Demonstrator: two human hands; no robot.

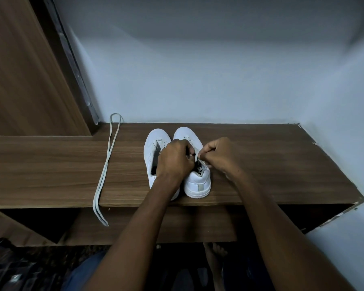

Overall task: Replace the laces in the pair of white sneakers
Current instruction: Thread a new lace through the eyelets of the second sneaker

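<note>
- Your knee in blue cloth (86, 267) and your bare foot (215, 252) sit lowest, under the shelf (261, 164).
- Your left hand (174, 159) and right hand (218, 153) meet over the right shoe (198, 182). Both are curled tight around a thin bit of lace (196, 156) that runs between them.
- Your fingers hide the holes, so you cannot tell which hole that lace goes through.
- That shoe stands right under your grip. The left shoe (152, 148) touches it, just past your left hand, and looks like it has no lace in it.
- A loose lace (106, 171) lies well off to the left of your grip. It is folded in two, and its ends hang over the shelf's front edge.
- Pull too hard and the right shoe may tip or slide toward you. Its heel is close to the front edge, so it could drop to the floor.
- Your left arm lies across the left shoe. A big tug could bump that shoe off too.
- If the lace slips from your pinch, its end could pull back through a hole.
- A nudge to the loose lace could make it slide off, since its ends already hang down.
- Light is low here, so you could miss a hole or skip one.
</note>
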